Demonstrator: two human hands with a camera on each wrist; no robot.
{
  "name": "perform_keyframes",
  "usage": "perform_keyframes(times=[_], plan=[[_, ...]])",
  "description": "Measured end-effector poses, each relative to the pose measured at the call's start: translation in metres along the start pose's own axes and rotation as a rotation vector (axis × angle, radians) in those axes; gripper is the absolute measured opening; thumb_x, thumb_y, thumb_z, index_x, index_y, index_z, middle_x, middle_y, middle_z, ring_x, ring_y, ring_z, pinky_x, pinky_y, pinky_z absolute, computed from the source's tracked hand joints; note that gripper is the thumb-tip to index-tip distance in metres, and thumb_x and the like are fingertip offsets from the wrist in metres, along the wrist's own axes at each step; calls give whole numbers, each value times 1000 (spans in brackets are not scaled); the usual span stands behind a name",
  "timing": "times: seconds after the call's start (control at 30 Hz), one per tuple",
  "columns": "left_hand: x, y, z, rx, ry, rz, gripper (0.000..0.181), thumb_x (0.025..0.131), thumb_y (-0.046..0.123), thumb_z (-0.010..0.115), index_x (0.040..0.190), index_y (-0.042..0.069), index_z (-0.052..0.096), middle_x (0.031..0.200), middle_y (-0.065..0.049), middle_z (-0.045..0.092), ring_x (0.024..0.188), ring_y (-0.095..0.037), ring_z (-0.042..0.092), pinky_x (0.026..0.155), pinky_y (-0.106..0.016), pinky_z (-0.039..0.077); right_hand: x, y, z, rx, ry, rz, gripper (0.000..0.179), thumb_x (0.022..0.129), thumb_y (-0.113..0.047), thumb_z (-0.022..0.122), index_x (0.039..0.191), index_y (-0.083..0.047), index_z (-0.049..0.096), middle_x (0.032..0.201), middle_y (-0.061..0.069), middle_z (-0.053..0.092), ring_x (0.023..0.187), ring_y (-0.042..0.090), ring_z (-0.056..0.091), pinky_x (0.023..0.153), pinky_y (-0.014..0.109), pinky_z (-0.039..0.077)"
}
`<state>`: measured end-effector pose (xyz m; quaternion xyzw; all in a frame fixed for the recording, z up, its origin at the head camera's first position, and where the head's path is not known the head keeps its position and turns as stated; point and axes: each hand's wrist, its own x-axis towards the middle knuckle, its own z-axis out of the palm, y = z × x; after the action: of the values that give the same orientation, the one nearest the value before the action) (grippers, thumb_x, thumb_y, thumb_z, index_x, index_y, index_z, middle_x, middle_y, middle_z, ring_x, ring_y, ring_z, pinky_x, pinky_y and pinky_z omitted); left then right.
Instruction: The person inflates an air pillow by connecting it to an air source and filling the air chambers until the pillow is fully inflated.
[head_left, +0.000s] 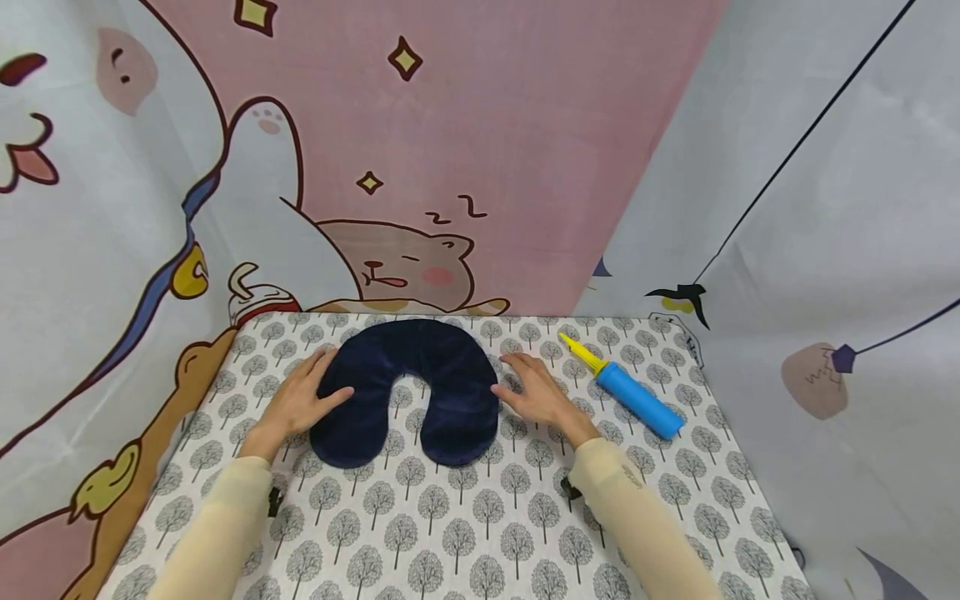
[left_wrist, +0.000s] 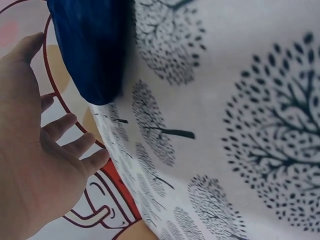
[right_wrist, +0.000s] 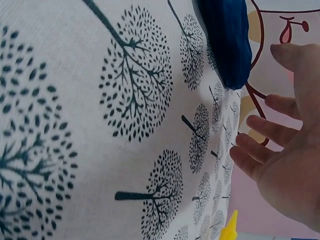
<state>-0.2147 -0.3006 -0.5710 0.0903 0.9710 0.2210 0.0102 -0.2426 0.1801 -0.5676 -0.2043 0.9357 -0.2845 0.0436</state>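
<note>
A dark navy, U-shaped neck pillow (head_left: 408, 346) lies on the table, its opening facing me. My left hand (head_left: 302, 403) is at the pillow's left side, fingers extended, with the thumb overlapping its edge in the head view. On the other side, my right hand (head_left: 536, 390) has its fingers spread and its thumb tip right at the pillow's right edge. In the left wrist view the left hand (left_wrist: 50, 145) shows an open palm beside the pillow (left_wrist: 95, 50). The right wrist view likewise shows the right hand (right_wrist: 287, 135) with nothing between thumb and fingers.
Right of the pillow lies a hand pump with a blue barrel (head_left: 640, 400) and a yellow nozzle (head_left: 582, 352). A white cloth with grey tree prints (head_left: 405, 533) covers the table. Printed fabric (head_left: 510, 150) hangs behind it and at both sides.
</note>
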Motion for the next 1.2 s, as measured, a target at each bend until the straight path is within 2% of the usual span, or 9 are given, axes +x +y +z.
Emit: perform_keyframes(times=[0.23,0.37,0.47,0.67,0.83,0.97,1.07,1.13,1.2], plan=[[1,-7,1,3,-15,-38,92,110,58,67,177,7,33,175,-38,37,156,-67,39,120,-85,38,6,-1,7,32,-4,21,66,110,-43,70,161,-3,58,172,30,49,165,53,39,133,70,36],[2,-8,3,11,-17,-48,90,110,57,67,175,3,36,167,-39,45,151,-65,45,119,-83,41,10,-1,12,15,6,14,62,110,-40,71,156,0,63,153,26,66,150,48,55,127,64,45],[3,-10,5,17,-21,-45,89,110,56,67,172,-2,40,162,-40,50,147,-65,49,117,-81,43,12,-1,15,6,6,29,61,108,-41,74,152,-1,66,137,19,73,135,41,64,119,58,52],[3,-11,5,12,-11,-36,80,110,47,71,162,-10,51,150,-40,58,138,-62,56,113,-77,48,12,-1,20,-22,0,35,48,106,-41,78,136,-3,75,122,14,73,117,31,65,108,52,56],[3,-12,4,-6,-24,-60,69,111,38,71,155,-13,57,154,-44,57,148,-66,49,120,-79,43,13,-1,21,-17,0,36,40,104,-37,80,125,-3,79,115,13,72,108,27,64,101,49,56],[4,-14,4,-33,-11,-65,52,110,30,72,140,-12,66,127,-35,69,120,-54,67,104,-70,54,14,-2,21,0,-1,50,37,103,-35,82,121,-2,79,110,11,74,103,25,65,97,46,56],[4,-15,4,-64,7,-54,37,109,24,73,127,-8,70,109,-25,70,96,-39,68,87,-61,56,14,-2,22,20,3,57,33,101,-33,84,115,-3,78,99,7,73,94,22,64,89,43,55],[3,-14,5,-87,15,-52,32,108,19,73,126,-7,70,109,-26,73,97,-40,72,87,-61,58,14,-2,22,35,7,59,30,100,-32,85,110,-4,77,91,3,69,86,19,61,85,41,53],[3,-15,6,-99,26,-49,26,108,17,72,122,-5,72,107,-24,76,96,-38,73,86,-60,58,17,8,26,56,22,35,31,100,-36,85,107,-7,77,87,-2,68,82,16,61,83,38,53]])
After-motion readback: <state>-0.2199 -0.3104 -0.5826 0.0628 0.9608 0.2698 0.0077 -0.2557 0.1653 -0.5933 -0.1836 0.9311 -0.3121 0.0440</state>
